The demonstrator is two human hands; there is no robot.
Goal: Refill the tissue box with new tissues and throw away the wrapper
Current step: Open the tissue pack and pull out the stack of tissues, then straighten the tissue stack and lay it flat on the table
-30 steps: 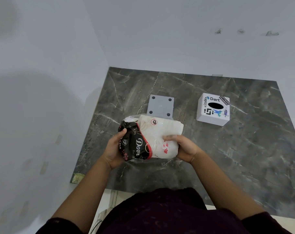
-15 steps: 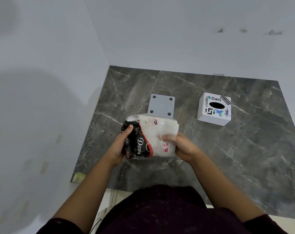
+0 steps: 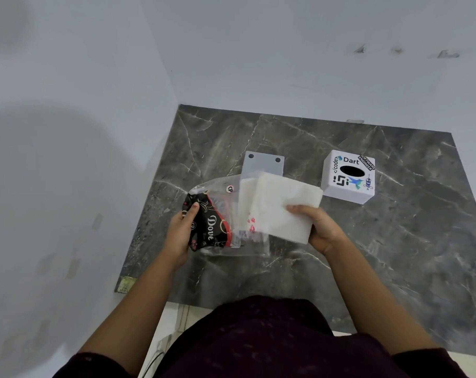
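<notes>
Above the near middle of the worktop (image 3: 394, 241), the right hand (image 3: 322, 229) grasps the white tissue stack (image 3: 281, 207) by its near right corner, the stack partly out of the clear wrapper (image 3: 220, 214). Left hand (image 3: 181, 233) clenches the wrapper's black printed end, thumb on top. Wrapper's clear mouth overlaps the stack's left part. Tissue box (image 3: 348, 175), white with stickers and an oval top opening, stands on the worktop just beyond the stack's far right corner. Grey plate (image 3: 264, 163) with holes lies behind the wrapper.
</notes>
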